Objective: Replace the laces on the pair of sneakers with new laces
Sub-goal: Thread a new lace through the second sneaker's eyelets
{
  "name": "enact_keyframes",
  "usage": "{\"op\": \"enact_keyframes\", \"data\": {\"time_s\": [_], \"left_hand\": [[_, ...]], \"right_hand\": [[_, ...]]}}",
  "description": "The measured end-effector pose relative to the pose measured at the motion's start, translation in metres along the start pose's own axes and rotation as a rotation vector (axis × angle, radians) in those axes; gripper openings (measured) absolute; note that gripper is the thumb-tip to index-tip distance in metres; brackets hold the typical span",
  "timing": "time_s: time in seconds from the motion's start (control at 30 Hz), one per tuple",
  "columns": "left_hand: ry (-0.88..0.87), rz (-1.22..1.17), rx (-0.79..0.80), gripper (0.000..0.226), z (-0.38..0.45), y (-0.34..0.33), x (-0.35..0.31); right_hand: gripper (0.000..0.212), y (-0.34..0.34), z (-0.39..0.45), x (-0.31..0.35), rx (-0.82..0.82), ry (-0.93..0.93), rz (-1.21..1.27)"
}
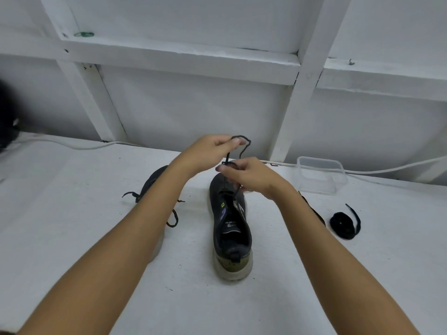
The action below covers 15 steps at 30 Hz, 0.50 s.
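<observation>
A black sneaker (231,228) with a grey sole stands in the middle of the white table, heel toward me. Above its toe my left hand (208,151) pinches a black lace (242,146) that loops up over my fingers. Just below, my right hand (249,174) grips the same lace where it rises from the eyelets. The second black sneaker (154,180) lies to the left, mostly hidden behind my left forearm, with loose lace ends beside it. A coiled black lace (344,224) lies on the table to the right.
A clear plastic container (319,175) stands at the back right of the table (72,238). A white cable (72,145) runs along the back edge against the white panelled wall. A dark strip lies partly hidden behind my right forearm.
</observation>
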<state>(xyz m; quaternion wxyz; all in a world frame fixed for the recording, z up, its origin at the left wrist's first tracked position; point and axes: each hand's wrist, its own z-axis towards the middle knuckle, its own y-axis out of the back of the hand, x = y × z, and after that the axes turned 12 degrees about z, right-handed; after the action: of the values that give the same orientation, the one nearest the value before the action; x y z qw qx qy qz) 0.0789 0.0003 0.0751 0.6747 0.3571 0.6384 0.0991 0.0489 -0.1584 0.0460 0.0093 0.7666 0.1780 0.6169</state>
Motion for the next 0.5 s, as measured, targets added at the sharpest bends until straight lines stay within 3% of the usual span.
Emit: {"op": "enact_keyframes", "data": {"time_s": [0.17, 0.3, 0.37, 0.5], "left_hand": [[0.104, 0.146, 0.031, 0.051, -0.009, 0.003, 0.016], [0.098, 0.333, 0.074, 0.028, -0.017, 0.017, 0.036], [0.052, 0.3, 0.096, 0.016, -0.02, 0.021, 0.038], [0.035, 0.125, -0.054, 0.025, -0.022, 0.031, 0.035]], "right_hand": [[0.028, 0.012, 0.0, 0.01, -0.038, 0.035, 0.033], [0.023, 0.023, -0.001, 0.003, -0.116, -0.001, 0.07], [0.019, 0.025, 0.0, 0.0, -0.166, 0.02, 0.145], [0.019, 0.025, -0.003, 0.0, -0.235, 0.146, 0.3]]}}
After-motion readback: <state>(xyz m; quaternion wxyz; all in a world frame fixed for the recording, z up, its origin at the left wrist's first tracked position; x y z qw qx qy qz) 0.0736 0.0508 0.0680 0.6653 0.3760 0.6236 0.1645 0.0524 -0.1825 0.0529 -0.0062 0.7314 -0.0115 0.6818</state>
